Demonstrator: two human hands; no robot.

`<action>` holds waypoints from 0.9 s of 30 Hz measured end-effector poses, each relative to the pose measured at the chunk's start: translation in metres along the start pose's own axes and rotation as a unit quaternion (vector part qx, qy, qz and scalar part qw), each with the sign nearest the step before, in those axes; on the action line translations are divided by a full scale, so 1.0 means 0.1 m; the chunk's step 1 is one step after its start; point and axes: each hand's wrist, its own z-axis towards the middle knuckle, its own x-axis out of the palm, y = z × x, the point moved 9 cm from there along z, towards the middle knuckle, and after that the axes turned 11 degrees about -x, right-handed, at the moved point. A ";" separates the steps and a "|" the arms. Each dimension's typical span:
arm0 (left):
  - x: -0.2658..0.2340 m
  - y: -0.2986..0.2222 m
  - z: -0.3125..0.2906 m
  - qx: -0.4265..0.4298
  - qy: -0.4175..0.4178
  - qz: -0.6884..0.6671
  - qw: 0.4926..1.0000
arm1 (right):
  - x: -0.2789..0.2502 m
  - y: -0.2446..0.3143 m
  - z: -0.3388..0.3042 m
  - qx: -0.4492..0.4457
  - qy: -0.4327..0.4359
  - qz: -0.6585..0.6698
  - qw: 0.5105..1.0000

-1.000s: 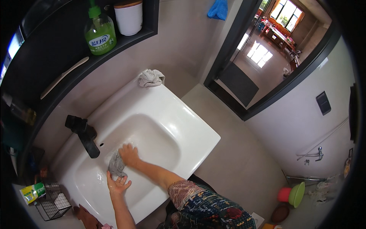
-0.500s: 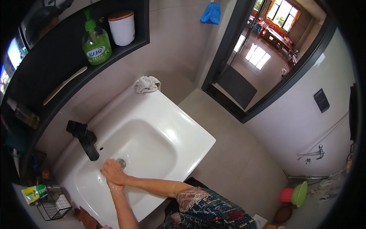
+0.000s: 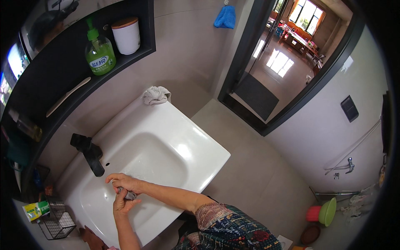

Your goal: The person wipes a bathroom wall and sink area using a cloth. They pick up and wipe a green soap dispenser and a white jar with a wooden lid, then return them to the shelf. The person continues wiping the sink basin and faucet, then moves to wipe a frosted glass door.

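Observation:
Both hands are together over the white washbasin, below the black faucet. Between them is a small, grey, crumpled thing that looks like a wet cloth. My left hand grips it from below, its thumb sticking out to the right. Reaching in from the right, my right hand is bent over the cloth's upper side, with fingertips pointing left. Fingers cover part of the cloth. The drain is mostly hidden behind my right hand, and wet glints show on the basin floor beside it.
A crumpled pale cloth lies on the basin's far corner. The dark shelf holds a green pump bottle, a white lidded jar and a comb-like strip. A black wire basket stands left of the basin.
My hands were clasped tightly together with nothing visible between them. They have now parted slightly, showing the grey cloth. The view has shifted a little.

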 end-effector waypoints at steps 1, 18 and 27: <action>0.02 -0.03 0.00 -0.011 0.004 0.036 0.999 | -0.02 0.00 0.04 -0.015 0.001 -0.021 1.000; 0.01 0.09 0.07 -0.034 -0.164 0.342 0.925 | -0.28 -0.23 0.25 -0.111 -0.009 -0.455 0.883; -0.20 0.16 0.34 0.022 -0.218 0.431 0.876 | -0.90 -0.82 0.23 -0.127 -0.131 -0.466 0.866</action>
